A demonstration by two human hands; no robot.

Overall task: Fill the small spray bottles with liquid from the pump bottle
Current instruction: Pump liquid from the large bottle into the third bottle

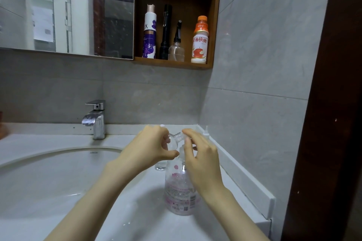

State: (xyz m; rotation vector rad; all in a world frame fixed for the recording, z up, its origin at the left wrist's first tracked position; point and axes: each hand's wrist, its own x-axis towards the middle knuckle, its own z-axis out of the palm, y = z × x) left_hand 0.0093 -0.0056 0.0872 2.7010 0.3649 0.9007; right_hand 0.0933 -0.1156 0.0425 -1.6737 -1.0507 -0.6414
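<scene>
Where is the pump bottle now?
Head view, lower centre-right: the pump bottle stands on the counter right of the sink basin, beneath the right hand and the left hand, which holds a small spray bottle.

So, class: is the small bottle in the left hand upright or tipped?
Tipped. The left hand holds the small bottle nearly sideways, its bare neck pointing at the right hand on the pump bottle.

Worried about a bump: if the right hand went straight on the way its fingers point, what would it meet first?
Probably the neck of the small spray bottle the left hand holds; the right hand has fingertips beside it, though depth is unclear.
</scene>
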